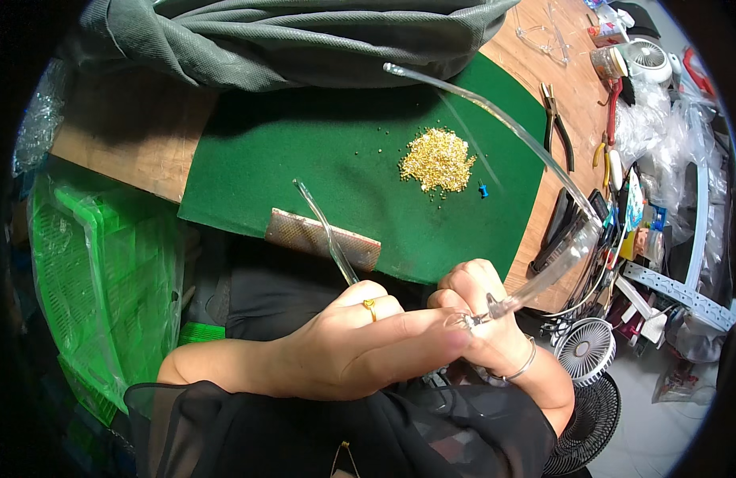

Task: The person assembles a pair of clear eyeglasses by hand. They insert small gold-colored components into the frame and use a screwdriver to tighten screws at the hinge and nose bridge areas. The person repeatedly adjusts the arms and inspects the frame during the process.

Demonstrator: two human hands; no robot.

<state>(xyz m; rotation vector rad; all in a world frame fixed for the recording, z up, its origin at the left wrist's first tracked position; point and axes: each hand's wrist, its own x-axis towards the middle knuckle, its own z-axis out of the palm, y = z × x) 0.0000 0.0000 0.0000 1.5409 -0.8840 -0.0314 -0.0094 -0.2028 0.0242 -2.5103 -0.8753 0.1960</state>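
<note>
Both my hands are on a pair of clear plastic eyeglass frames (511,129) above my lap, at the near edge of a green mat (280,151). My left hand (368,342), with a gold ring, is closed, its thumb and finger at the bridge end by a small wire nose-pad arm. Behind it, curled fingers of my right hand (475,295) grip the frame too; what lies between them is hidden. One temple arches far right over the mat; the other sticks up beside my left hand. Farther off lies a heap of tiny gold-coloured pieces (437,159).
A blue push pin (483,190) lies right of the heap. A brown patterned block (323,239) sits at the mat's front edge. Pliers (553,127) and other tools lie right. Grey fabric (304,40) covers the back; green plastic baskets (97,263) stand left, a small fan (584,350) right.
</note>
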